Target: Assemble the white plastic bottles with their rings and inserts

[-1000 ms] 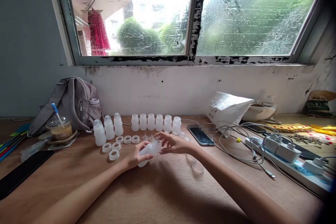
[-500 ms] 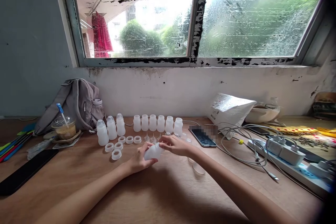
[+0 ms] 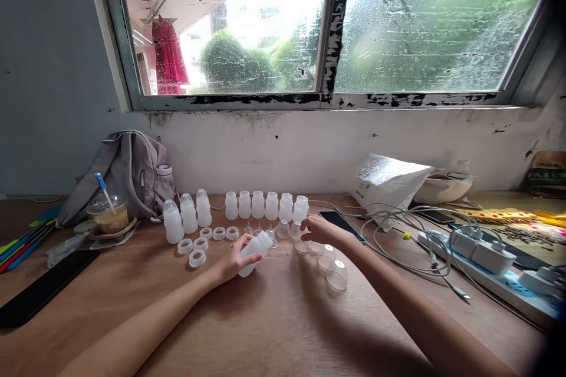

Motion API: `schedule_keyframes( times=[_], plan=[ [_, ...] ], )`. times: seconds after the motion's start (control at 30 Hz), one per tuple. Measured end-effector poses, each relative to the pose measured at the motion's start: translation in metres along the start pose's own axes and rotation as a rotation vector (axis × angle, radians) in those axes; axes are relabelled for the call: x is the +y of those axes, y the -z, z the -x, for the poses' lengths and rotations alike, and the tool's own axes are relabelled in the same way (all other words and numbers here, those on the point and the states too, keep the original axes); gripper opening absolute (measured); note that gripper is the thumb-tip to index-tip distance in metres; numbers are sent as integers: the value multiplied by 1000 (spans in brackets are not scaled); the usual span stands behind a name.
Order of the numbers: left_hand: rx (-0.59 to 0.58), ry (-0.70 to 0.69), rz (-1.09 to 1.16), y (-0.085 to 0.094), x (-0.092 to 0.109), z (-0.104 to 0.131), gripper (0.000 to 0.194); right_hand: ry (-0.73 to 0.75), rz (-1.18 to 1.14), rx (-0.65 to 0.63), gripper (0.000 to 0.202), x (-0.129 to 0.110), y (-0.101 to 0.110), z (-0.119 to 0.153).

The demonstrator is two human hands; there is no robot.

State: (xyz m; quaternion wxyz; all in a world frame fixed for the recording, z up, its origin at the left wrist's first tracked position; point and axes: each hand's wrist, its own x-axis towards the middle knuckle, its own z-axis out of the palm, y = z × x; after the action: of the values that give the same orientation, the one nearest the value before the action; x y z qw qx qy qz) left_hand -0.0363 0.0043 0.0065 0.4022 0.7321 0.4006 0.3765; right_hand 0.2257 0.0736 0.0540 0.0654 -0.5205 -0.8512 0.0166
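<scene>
My left hand (image 3: 239, 256) is wrapped round a frosted white baby bottle (image 3: 254, 253), tilted with its top to the upper right. My right hand (image 3: 321, 228) is away from it, fingers bent down over the clear dome caps (image 3: 337, 275); what the fingertips pinch, if anything, is hidden. Clear nipples (image 3: 259, 230) stand between the hands, partly behind the bottle. Several white collar rings (image 3: 197, 258) lie to the left. Open bottles (image 3: 271, 207) form a row behind, and three capped bottles (image 3: 188, 215) stand at the left.
A phone (image 3: 340, 225) lies partly behind my right hand. Looped cables (image 3: 409, 259) and a power strip (image 3: 490, 271) are at the right, near a silvery bag (image 3: 389, 185). An iced drink cup (image 3: 108, 215), backpack (image 3: 132, 177) and black slab (image 3: 48, 288) are at the left.
My right hand has let go of the bottle's top and moved right to the dome caps. My left hand still holds the bottle, now lower and slightly left, with its top exposed.
</scene>
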Motion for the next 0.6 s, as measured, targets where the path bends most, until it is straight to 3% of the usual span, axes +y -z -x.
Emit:
schedule_keyframes(
  times=[0.23, 0.6],
  plan=[
    [0, -2, 22, 0, -9, -3, 39, 1, -98, 75, 14, -3, 12, 4],
    [-24, -21, 44, 0, -5, -1, 38, 130, -815, 33, 29, -11, 40, 13]
  ],
)
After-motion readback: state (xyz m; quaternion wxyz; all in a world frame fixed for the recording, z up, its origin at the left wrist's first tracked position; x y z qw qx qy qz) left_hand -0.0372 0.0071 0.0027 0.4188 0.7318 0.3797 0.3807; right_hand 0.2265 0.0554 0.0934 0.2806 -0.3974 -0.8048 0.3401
